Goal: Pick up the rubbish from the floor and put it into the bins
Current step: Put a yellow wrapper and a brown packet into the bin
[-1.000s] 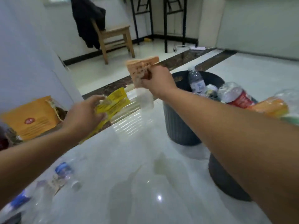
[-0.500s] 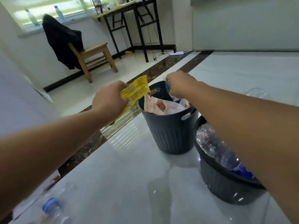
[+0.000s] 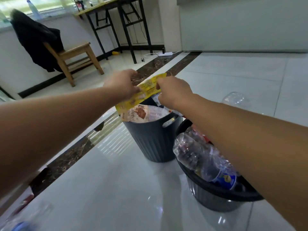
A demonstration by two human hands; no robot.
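- Now that your right hand (image 3: 173, 92) has dropped the brown packet (image 3: 135, 114), which lies on top of the rubbish in the far bin (image 3: 153, 135), it has crossed over to the yellow wrapper (image 3: 146, 90) and pinches its upper end
- Your left hand (image 3: 122, 85) grips the wrapper's middle with curled fingers, as it did half a second ago, so both hands are now closed on the same piece
- The wrapper is stretched on a slant between your hands, its lower end just above the far bin's left rim and not yet inside
- It looks like a handover or a straightening; either way one packet is binned and this one only needs releasing over the opening
- The near bin (image 3: 216, 197) under your right forearm is heaped with clear bottles (image 3: 200, 155), so the wrapper probably belongs with the packets in the far one
- A crushed clear bottle (image 3: 235, 100) lies on the floor beyond your right arm and a blurred bottle (image 3: 21, 225) sits at the bottom left, so there is more to collect
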